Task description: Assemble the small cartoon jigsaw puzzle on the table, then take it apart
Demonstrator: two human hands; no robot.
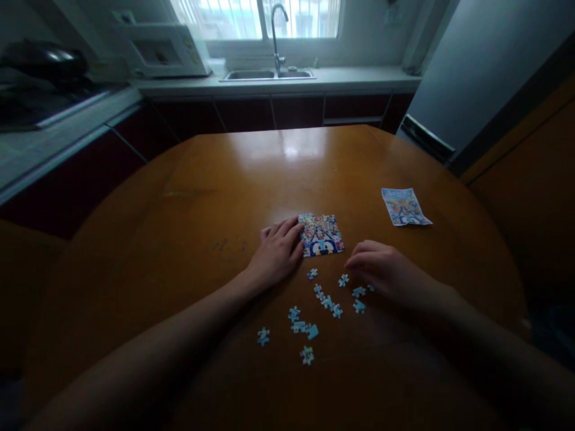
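Observation:
A partly joined jigsaw puzzle (321, 235) lies on the wooden table, with a blue cartoon face at its near edge and an uneven far edge. My left hand (279, 248) rests flat at the puzzle's left side, fingers stretched out and touching its edge. To the right of the puzzle, my right hand (381, 266) hovers low with its fingers bent and pressed together; whatever they hold, if anything, is hidden. Beneath and beside it are loose pale-blue jigsaw pieces (344, 280). Several more jigsaw pieces (307, 355) are scattered between my forearms.
A creased picture sheet (405, 207) with a similar design lies on the right of the table (215, 179). Beyond the table's far edge are a counter with a sink (251, 75) and tap, a microwave (164, 51), a stove with a pan (45, 60) and a fridge (489, 66).

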